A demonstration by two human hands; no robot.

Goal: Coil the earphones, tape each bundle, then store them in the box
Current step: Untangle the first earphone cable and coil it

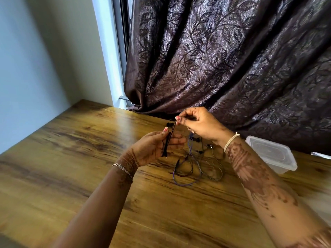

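Earphones: black set [168, 138] held off the table, cord folded into a long, narrow hank running from seven to one o'clock between the two hands. Left hand [157, 147] grasps the lower half, thumb over the top and fingers curled beneath; this looks like the anchor that keeps the loops from springing apart. Plug [166, 158] hangs free below the palm. Right hand [198, 124], at one o'clock from the left, pinches the upper end between thumb and fingertip, likely drawing the loops even before the next turn. An earbud [169, 124] juts out near the top.

Judgement: coiling of this first set is in hand; nothing looks taped or stored yet. No tape roll shows in view.

Loose tangle [197, 161] lies on the table at four o'clock from the left hand: thin, limp cords in purple-blue, grey and black, sprawled in slack overlapping rings, with small glossy buds near the right wrist. Kept close, probably as the queue.

Plastic box [279, 162] sits at three o'clock, beyond the right forearm: translucent, rounded corners, thin-walled. Whether its lid is on, I cannot tell.

Table [71, 158] is wood-grained, warm brown, with a low sheen. Curtain [215, 59] at twelve o'clock is dark, heavy, leaf-patterned cloth, its hem bunched on the table's far edge.
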